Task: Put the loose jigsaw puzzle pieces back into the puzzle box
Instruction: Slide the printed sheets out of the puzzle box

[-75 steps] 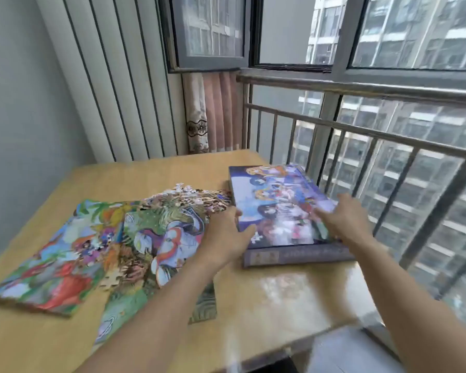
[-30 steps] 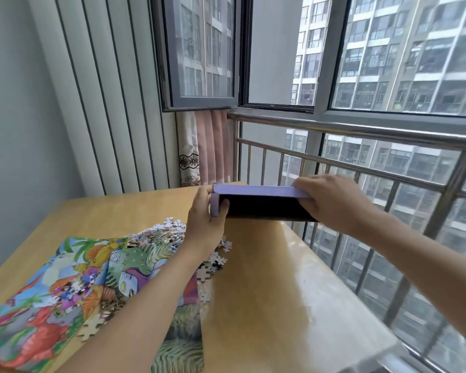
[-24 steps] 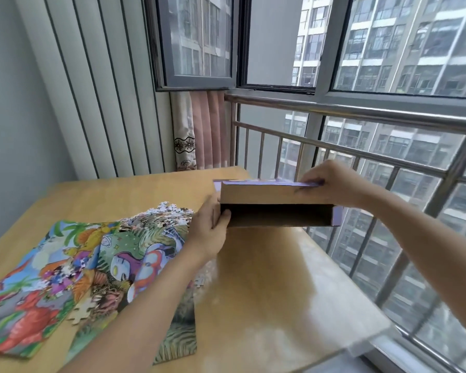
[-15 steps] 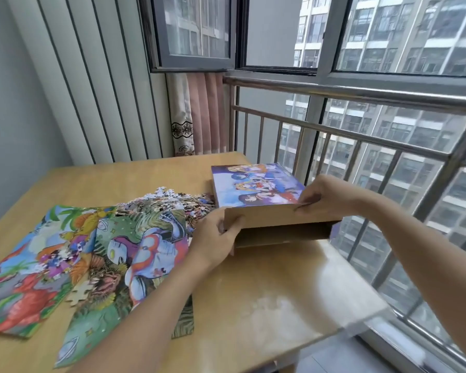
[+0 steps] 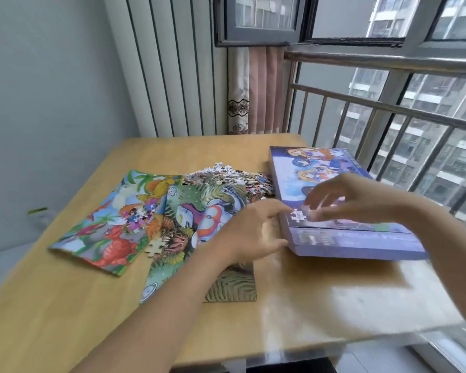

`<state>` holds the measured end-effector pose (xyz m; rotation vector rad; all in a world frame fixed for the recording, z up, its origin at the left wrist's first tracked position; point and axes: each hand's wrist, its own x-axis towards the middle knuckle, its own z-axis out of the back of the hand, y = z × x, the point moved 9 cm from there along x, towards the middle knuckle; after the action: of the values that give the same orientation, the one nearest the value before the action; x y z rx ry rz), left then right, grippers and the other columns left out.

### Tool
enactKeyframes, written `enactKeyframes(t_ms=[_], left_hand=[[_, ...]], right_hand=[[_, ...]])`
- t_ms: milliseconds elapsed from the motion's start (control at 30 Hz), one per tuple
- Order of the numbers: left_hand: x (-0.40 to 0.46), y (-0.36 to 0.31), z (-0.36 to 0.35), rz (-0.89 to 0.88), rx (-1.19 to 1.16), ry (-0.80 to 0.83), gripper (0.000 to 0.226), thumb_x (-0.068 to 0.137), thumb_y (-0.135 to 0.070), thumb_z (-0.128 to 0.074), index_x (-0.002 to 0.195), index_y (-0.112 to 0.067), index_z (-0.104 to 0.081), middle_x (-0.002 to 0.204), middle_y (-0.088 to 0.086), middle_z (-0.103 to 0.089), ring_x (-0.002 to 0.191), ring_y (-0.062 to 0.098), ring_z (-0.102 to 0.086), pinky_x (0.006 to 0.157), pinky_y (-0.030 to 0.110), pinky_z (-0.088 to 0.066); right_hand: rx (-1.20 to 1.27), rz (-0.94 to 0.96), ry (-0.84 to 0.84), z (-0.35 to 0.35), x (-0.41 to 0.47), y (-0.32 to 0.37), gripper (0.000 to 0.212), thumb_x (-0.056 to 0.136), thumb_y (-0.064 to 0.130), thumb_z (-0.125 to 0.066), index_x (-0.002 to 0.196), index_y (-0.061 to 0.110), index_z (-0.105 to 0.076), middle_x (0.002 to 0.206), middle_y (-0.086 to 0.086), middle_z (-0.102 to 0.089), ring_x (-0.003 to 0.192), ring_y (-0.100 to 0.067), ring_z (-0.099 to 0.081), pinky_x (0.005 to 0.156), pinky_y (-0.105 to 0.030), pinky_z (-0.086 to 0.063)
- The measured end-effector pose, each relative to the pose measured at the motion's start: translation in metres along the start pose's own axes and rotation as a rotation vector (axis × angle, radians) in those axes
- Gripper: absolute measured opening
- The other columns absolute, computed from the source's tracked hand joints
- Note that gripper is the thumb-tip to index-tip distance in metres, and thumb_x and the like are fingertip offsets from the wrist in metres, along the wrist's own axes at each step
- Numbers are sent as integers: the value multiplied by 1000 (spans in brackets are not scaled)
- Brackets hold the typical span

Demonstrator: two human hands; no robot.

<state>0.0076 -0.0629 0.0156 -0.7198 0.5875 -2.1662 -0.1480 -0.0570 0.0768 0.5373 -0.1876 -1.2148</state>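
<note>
Two picture sheets (image 5: 135,216) lie toward the table's (image 5: 320,300) left edge, with a heap of loose puzzle pieces (image 5: 234,179) wedged between them and the closed puzzle box (image 5: 342,232) along the right edge. Left hand (image 5: 253,232) rests open-fingered against the box's near-left corner. Right hand (image 5: 361,200) hovers blurry over the lid, so can't tell its grip.

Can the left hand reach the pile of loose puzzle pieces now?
Probably yes. The left hand is open beside the puzzle box, and nothing stands between it and the pile of loose pieces just beyond.
</note>
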Motion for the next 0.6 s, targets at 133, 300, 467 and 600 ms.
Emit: enactKeyframes(t_ms=[133,300,467,600], left_hand=[[-42,61,109,229,-61,-447,26,82,-20,-77,108,-25,-72,107,-10,-70,102,6,-64,83,25,-55],[-131,200,188,840,359,-607,70,78,-57,-72,131,-14,-55,130,16,-60,123,36,-51,99,42,-43],[-195,277,205,1131,398,-388,133,48,-95,-54,150,-12,-32,149,20,-42,140,38,-36,114,46,-32],[-199,274,207,1042,354,-484,113,51,-86,-68,134,-12,-49,137,15,-55,126,35,-52,102,44,-45]], right_hand=[[226,-62,-265,-29,43,43,51,74,63,-77,88,14,-72,75,-5,-76,69,-21,-73,68,-35,-60],[205,-333,-304,-97,86,44,77,75,48,-85,124,2,-48,113,-15,-63,103,-31,-62,70,-32,-43],[207,-373,-430,-121,95,35,84,65,33,-92,123,7,-37,119,-17,-61,105,-37,-63,77,-38,-49],[246,-360,-463,-125,103,24,78,60,22,-93,115,12,-39,107,-15,-66,95,-33,-65,72,-38,-49]])
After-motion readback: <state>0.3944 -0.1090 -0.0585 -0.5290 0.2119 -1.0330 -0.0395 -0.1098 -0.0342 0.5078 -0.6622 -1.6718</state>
